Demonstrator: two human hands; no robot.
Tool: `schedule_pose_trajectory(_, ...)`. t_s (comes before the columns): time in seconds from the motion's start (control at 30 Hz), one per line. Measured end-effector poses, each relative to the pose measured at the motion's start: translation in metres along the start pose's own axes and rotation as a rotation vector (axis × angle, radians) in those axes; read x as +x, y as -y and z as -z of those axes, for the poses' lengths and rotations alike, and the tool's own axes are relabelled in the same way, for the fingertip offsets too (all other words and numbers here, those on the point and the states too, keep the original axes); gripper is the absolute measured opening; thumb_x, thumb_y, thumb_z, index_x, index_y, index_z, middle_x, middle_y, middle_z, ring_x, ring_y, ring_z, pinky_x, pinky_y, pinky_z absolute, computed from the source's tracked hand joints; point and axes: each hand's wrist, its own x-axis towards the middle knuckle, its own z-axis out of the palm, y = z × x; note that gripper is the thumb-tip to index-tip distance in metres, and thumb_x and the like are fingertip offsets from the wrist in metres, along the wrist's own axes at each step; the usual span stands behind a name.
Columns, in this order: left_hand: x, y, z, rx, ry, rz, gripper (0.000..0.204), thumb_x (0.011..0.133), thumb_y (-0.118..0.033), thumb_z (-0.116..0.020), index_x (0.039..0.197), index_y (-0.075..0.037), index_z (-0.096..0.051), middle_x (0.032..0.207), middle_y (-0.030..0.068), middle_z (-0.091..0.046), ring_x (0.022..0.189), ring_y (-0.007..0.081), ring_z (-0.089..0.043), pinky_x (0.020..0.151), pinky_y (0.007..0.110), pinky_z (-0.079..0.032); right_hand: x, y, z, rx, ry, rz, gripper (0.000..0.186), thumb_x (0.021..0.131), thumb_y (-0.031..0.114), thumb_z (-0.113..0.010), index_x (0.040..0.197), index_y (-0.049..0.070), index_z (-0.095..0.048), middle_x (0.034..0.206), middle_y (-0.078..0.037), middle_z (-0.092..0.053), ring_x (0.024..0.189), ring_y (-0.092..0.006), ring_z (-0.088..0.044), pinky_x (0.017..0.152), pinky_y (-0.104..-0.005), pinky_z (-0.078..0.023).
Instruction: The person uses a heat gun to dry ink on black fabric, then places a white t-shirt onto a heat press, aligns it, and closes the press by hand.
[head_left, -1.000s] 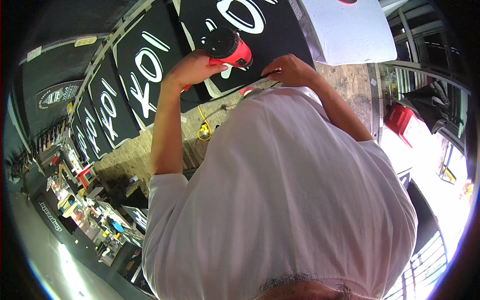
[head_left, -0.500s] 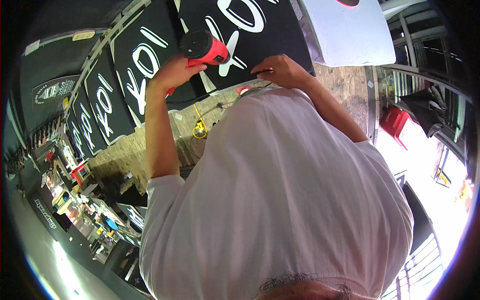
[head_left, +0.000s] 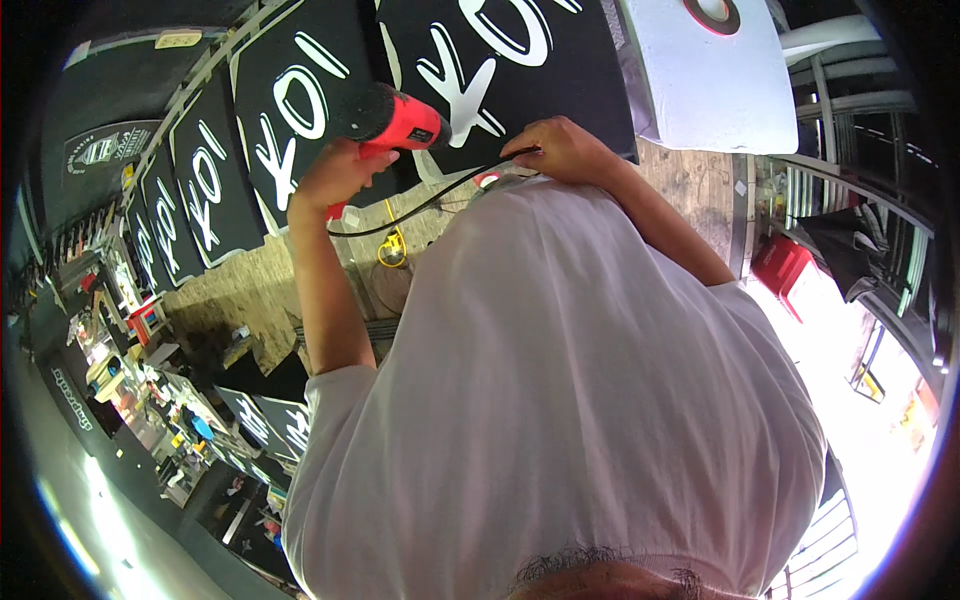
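Note:
My left hand point(head_left: 340, 178) is closed around the handle of a red and black heat gun point(head_left: 408, 122). Its nozzle end points right, over a black panel with white painted lettering point(head_left: 590, 70). From the bottom of the handle a black power cord point(head_left: 425, 205) runs across to my right hand point(head_left: 565, 150). The fingers of that hand pinch the cord beside the panel's near edge, just in front of my white shirt. Part of the cord beyond the right hand is hidden.
More black lettered panels point(head_left: 268, 75) stand in a row to the left. A white block-like table point(head_left: 700, 95) at the far right bears a roll of tape point(head_left: 712, 12). A yellow cord point(head_left: 392, 248) lies on the wooden floor point(head_left: 270, 285). Farther right is a red bin point(head_left: 780, 265).
The heat gun has shifted slightly left and down with my left hand. Its cord now shows stretched between both hands. My right hand has moved little, and the view has turned slightly.

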Motion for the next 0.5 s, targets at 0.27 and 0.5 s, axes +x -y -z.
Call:
schedule_pose_trajectory(0.27,0.031,-0.013,0.017,0.027,-0.046,0.01,0.041,0.088,-0.033,-0.072,0.118,-0.006,-0.063,0.088,0.0068,-0.068,0.063,0.0137,-0.06,0.06,0.031,-0.051,0.005,-0.003,-0.001,-0.03,0.012,-0.01,0.024,0.086,0.016,-0.067,0.107,0.005,-0.073,0.103,-0.015,-0.071,0.095,-0.0319,-0.068,0.086,-0.0385,-0.053)
schedule_pose_trajectory(0.5,0.057,-0.028,0.029,0.07,0.041,0.015,0.042,0.089,-0.035,-0.07,0.119,-0.007,-0.063,0.088,0.0065,-0.068,0.068,0.0142,-0.062,0.064,0.032,-0.052,-0.001,-0.01,0.004,0.032,-0.047,-0.042,0.023,0.087,0.014,-0.067,0.107,0.006,-0.074,0.105,-0.014,-0.072,0.096,-0.03,-0.068,0.087,-0.0379,-0.053)
